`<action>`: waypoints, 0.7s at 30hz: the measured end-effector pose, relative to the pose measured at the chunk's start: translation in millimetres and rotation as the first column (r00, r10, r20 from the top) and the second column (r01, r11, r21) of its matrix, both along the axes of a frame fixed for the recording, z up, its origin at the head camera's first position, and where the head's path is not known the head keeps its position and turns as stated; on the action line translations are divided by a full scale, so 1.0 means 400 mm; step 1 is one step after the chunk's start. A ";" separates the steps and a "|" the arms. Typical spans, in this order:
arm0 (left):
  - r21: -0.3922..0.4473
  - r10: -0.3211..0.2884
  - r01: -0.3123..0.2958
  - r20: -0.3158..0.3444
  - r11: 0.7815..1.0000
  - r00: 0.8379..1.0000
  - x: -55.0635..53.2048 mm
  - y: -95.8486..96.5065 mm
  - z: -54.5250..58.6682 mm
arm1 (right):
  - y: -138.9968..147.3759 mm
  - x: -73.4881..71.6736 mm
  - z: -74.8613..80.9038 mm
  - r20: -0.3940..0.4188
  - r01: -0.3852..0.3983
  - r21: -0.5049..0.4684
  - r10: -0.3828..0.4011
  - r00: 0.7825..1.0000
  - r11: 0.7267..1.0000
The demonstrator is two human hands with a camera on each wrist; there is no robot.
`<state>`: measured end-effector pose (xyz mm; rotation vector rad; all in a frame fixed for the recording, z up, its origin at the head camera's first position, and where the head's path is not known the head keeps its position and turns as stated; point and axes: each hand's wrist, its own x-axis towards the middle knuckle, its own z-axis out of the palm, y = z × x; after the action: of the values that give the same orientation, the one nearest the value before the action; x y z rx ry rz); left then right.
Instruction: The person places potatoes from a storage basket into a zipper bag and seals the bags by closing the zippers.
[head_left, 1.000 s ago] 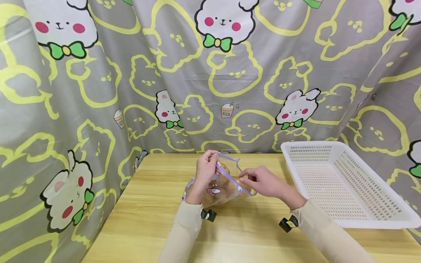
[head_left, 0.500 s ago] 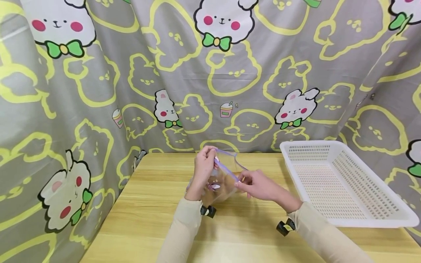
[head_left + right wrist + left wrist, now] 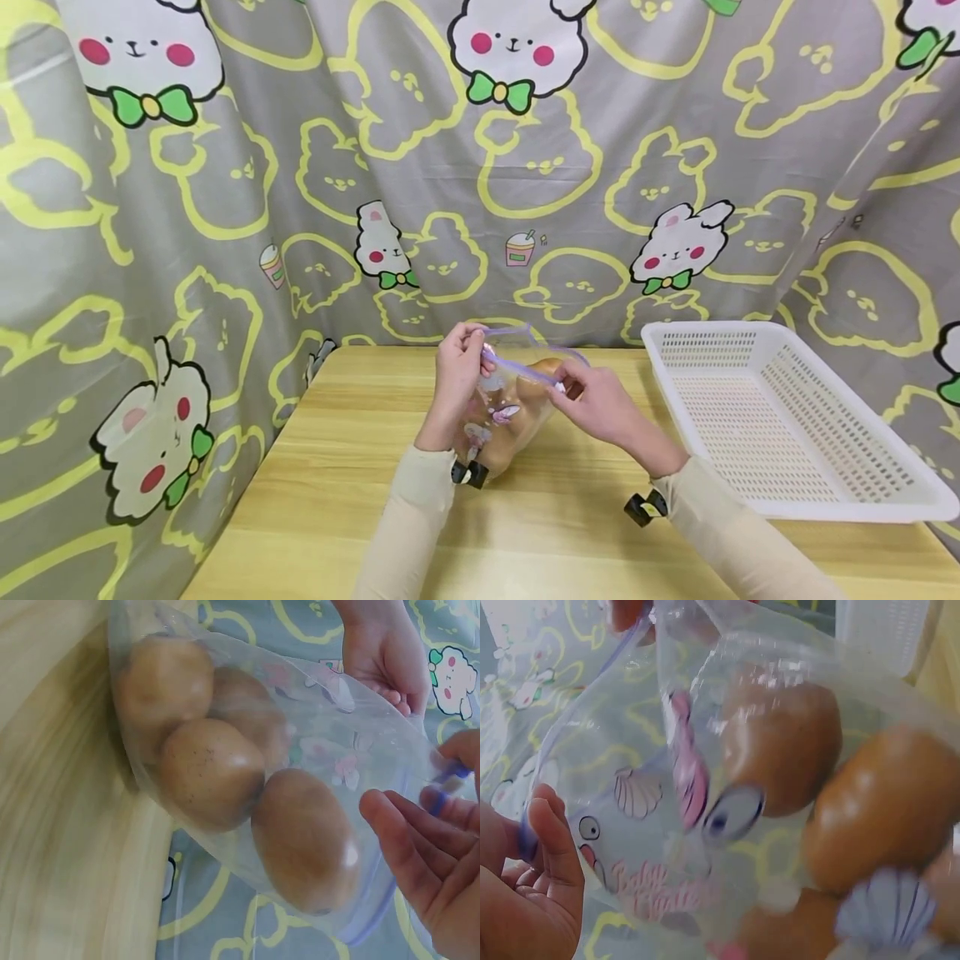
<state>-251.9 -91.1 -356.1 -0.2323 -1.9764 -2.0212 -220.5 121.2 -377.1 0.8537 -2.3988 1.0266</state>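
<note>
A clear zip bag (image 3: 504, 414) with a purple rim and printed cartoon shells and fish stands on the table, its mouth apart. Inside it lie several smooth, brown, egg-shaped things (image 3: 304, 840), one of them finely speckled; their exact kind is hard to tell. My left hand (image 3: 457, 379) pinches the purple rim at the bag's left corner. On the right, my right hand (image 3: 600, 402) pinches the near rim by a small white slider (image 3: 452, 782). In the left wrist view the left hand's thumb and fingers (image 3: 551, 847) meet at the purple strip.
A white perforated plastic basket (image 3: 780, 510) stands to the right on the wooden table (image 3: 337, 500). Behind and to the left hangs a grey curtain (image 3: 420, 183) with cartoon rabbits. A black wrist camera (image 3: 469, 473) sits at my left wrist, another at the right.
The bag's mouth has spread wider and its body has turned toward me. My left hand has risen slightly; my right hand shifted along the rim and now pinches it by the slider.
</note>
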 end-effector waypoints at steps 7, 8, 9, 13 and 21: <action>-0.076 0.032 -0.036 -0.054 0.996 0.998 -0.003 -0.017 0.006 | 0.010 -0.013 0.019 -0.159 0.072 -0.039 -0.078 0.984 0.997; -0.089 0.039 -0.044 -0.056 0.995 0.998 -0.002 -0.020 0.009 | 0.012 -0.016 0.023 -0.184 0.082 -0.035 -0.087 0.979 0.996; -0.103 0.048 -0.053 -0.056 0.993 0.997 0.000 -0.022 0.012 | 0.015 -0.018 0.026 -0.207 0.091 -0.032 -0.096 0.974 0.995; -0.159 0.087 -0.097 -0.068 0.982 0.994 0.006 -0.033 0.022 | 0.023 -0.026 0.040 -0.307 0.098 -0.022 -0.100 0.946 0.995; -0.310 0.210 -0.229 -0.094 0.923 0.973 0.010 -0.059 0.037 | 0.041 -0.034 0.055 -0.387 0.014 -0.020 -0.021 0.922 1.000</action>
<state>-247.7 -114.9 -341.4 -0.1304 -2.1772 -1.5356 -234.1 137.5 -355.3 0.9298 -2.0554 0.7820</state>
